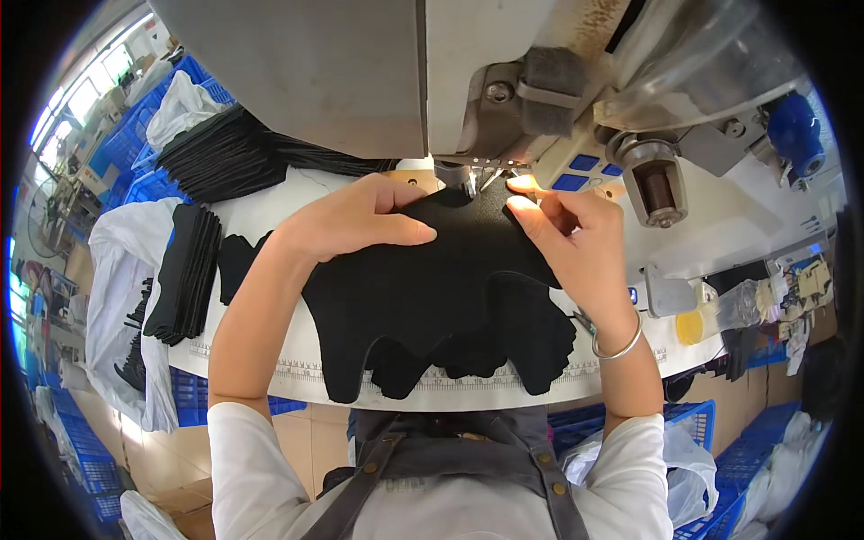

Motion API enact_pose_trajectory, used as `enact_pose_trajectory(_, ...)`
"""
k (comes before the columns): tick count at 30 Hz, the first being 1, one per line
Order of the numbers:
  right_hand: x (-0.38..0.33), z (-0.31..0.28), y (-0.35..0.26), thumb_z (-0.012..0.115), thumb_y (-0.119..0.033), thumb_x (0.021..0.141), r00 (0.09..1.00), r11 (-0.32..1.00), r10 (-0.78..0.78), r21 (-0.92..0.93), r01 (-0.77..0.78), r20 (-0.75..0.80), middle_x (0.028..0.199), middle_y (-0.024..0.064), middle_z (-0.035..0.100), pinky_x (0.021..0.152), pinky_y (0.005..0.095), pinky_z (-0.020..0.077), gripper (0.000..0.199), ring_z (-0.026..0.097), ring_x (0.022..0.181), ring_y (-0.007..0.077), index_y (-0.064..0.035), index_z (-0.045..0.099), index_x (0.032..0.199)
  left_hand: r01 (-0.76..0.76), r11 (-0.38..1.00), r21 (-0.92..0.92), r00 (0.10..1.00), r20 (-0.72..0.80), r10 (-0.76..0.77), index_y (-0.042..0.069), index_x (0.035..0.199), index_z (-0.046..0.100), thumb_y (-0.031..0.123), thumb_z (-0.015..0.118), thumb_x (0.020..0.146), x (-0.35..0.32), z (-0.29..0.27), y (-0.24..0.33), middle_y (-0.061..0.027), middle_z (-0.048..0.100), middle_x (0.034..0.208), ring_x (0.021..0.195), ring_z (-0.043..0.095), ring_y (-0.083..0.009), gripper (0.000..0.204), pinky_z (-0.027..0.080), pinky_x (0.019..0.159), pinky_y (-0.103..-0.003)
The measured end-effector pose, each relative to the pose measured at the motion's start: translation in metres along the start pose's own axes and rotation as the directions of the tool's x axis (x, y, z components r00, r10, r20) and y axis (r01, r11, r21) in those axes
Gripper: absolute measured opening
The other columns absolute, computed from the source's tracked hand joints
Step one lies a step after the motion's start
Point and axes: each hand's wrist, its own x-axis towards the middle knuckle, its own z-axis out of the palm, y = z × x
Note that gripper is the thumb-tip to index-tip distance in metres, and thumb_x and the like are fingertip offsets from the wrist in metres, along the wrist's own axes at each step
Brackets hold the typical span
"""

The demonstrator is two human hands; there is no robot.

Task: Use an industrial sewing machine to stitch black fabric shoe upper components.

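A black, lobed piece of fabric lies on the white sewing table, its far edge under the needle area of a grey sewing machine. My left hand rests flat on the fabric's upper left part, fingers pointing right. My right hand pinches the fabric's upper right edge close to the needle, lit by the machine's lamp. A silver bangle circles my right wrist.
Stacks of black cut pieces sit on the table's left side, and a bigger pile lies further back. Blue plastic crates and white bags surround the table. A yellow lid and small items lie at right.
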Motion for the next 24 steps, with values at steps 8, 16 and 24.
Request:
enact_pose_trajectory(8,-0.019,-0.002,-0.001,0.069,-0.008,0.066,0.929,0.885,-0.352,-0.363,0.29,-0.114,0.102,0.0137,0.05,0.074,0.0359,0.0391,0.026,0.047,0.09,0.0302,-0.0043,0.059,0.089,0.023,0.959,-0.282,0.996,-0.076,-0.046,-0.003,0.111,0.052,0.015,0.057,0.08,-0.008,0.016,-0.004,0.0029,0.057,0.083,0.073,0.048,-0.0021,0.036,0.04,0.068,-0.017)
enact_pose_trajectory(16,-0.045,-0.003,-0.007,0.067,-0.003,0.063,0.907,0.865,-0.406,-0.368,0.341,-0.114,0.099,0.0124,0.05,0.073,0.0345,0.0387,0.031,0.047,0.088,0.0275,-0.0057,0.061,0.094,-0.067,0.932,-0.355,0.982,-0.19,-0.002,-0.001,0.107,0.054,0.016,0.056,0.081,-0.004,0.027,-0.004,0.0011,0.058,0.085,0.074,0.051,-0.0032,0.032,0.042,0.068,-0.019)
enact_pose_trajectory(24,-0.08,0.009,-0.024,0.061,-0.003,0.074,0.996,0.942,0.0,0.335,-0.031,0.093,0.064,0.0078,0.052,0.055,0.0262,0.0392,0.053,0.051,0.057,0.0142,0.0021,0.039,0.122,-0.144,0.863,-0.484,0.927,-0.371,-0.053,0.0,0.095,0.057,0.02,0.054,0.084,-0.004,0.051,-0.003,0.0017,0.056,0.079,0.071,0.051,-0.0032,0.023,0.043,0.063,-0.019)
